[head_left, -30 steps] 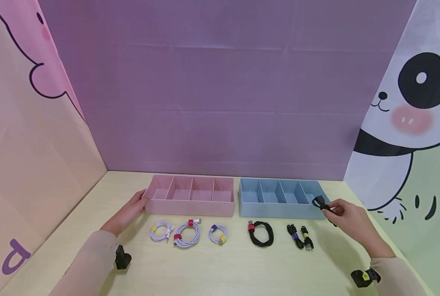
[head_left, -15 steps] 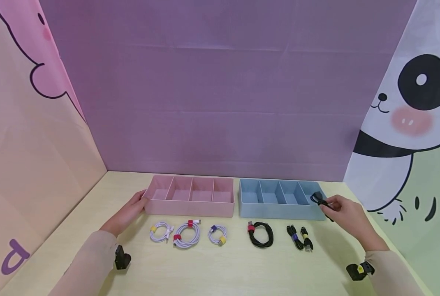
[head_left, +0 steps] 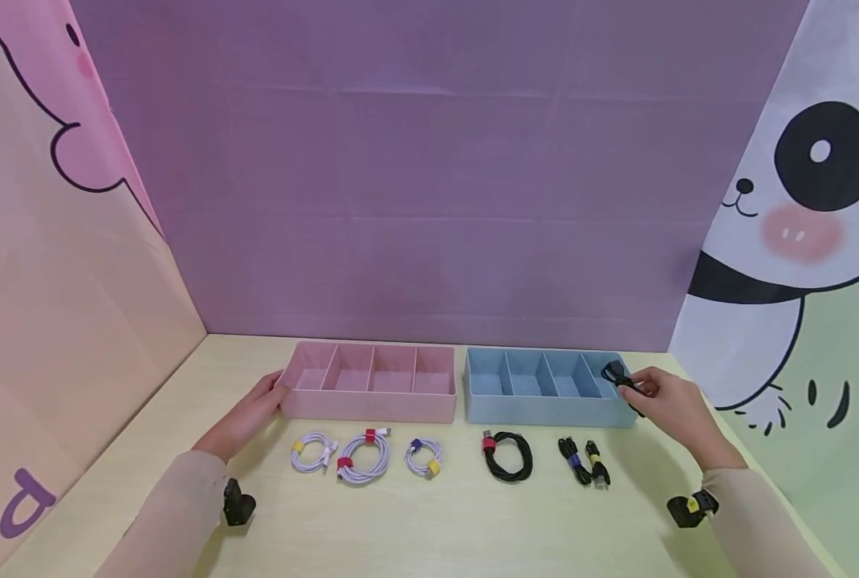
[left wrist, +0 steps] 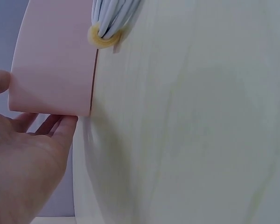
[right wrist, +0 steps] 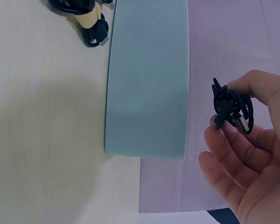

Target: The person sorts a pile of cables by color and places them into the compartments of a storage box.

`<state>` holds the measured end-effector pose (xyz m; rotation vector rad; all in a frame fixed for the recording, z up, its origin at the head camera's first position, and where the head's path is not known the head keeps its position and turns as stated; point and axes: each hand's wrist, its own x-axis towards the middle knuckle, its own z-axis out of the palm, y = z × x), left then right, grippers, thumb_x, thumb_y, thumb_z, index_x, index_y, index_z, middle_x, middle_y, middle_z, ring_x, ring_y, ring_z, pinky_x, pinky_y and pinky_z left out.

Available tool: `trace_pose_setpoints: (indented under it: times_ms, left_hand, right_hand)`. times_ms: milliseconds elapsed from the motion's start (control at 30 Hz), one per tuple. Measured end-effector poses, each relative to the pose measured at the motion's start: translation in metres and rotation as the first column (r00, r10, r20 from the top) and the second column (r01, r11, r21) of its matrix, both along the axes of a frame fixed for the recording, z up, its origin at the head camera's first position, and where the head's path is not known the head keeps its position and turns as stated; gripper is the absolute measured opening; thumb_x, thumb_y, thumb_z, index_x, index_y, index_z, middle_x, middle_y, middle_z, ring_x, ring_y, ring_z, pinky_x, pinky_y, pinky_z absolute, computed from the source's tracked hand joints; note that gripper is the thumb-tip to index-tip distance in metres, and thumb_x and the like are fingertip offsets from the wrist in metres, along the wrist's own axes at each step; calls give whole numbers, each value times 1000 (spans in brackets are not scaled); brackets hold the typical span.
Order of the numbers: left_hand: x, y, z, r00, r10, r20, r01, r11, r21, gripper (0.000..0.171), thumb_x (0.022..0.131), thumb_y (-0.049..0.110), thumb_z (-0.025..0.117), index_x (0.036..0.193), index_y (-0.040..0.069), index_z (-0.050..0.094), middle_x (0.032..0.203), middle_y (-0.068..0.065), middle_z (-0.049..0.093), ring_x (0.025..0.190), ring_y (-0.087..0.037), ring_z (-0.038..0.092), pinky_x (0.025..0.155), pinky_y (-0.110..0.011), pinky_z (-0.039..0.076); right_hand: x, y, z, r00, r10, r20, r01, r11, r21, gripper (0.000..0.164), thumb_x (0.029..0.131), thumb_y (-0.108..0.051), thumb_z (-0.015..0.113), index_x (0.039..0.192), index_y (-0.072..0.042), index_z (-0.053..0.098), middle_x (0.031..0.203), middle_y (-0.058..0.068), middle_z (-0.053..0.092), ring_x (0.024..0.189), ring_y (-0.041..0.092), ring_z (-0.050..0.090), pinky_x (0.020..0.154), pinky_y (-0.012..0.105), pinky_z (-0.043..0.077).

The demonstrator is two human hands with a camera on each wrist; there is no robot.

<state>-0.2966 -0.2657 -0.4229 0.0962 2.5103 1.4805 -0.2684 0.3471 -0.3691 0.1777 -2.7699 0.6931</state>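
Observation:
My left hand (head_left: 250,411) holds the left end of a pink divided box (head_left: 368,406), its fingers against the end wall and its thumb at the top edge. Between thumb and fingertips, my right hand (head_left: 671,405) pinches a bundled black cable (head_left: 615,374). That bundle hangs over the right-end compartment of a blue divided box (head_left: 545,410). In the right wrist view the cable (right wrist: 233,106) is looped up small, above the level of the blue box's front wall (right wrist: 147,84). The pink box's front wall (left wrist: 56,60) fills part of the left wrist view.
On the table (head_left: 429,530), before the pink box, lie coiled white cables (head_left: 316,452), (head_left: 364,457), (head_left: 425,458) with coloured ties. A black coil (head_left: 509,457) and two black bundles (head_left: 576,461), (head_left: 597,464) lie before the blue box. A purple backdrop (head_left: 429,201) stands behind.
My right hand has moved left and slightly forward with the black cable, bringing it further over the blue box's right end. The left hand stays on the pink box.

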Motion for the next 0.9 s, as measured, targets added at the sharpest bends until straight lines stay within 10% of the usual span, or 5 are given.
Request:
trace_pose_setpoints:
  times_ms: [900]
  left_hand:
    - [0, -4, 0, 1000, -16, -19, 17, 999, 36, 83, 106, 54, 36, 159, 0, 3, 163, -26, 10, 148, -45, 13, 118, -62, 15]
  right_hand:
    - [-24, 4, 4, 1000, -4, 13, 4, 1000, 9, 38, 95, -28, 68, 108, 8, 66, 92, 16, 68, 82, 32, 64, 69, 48, 54]
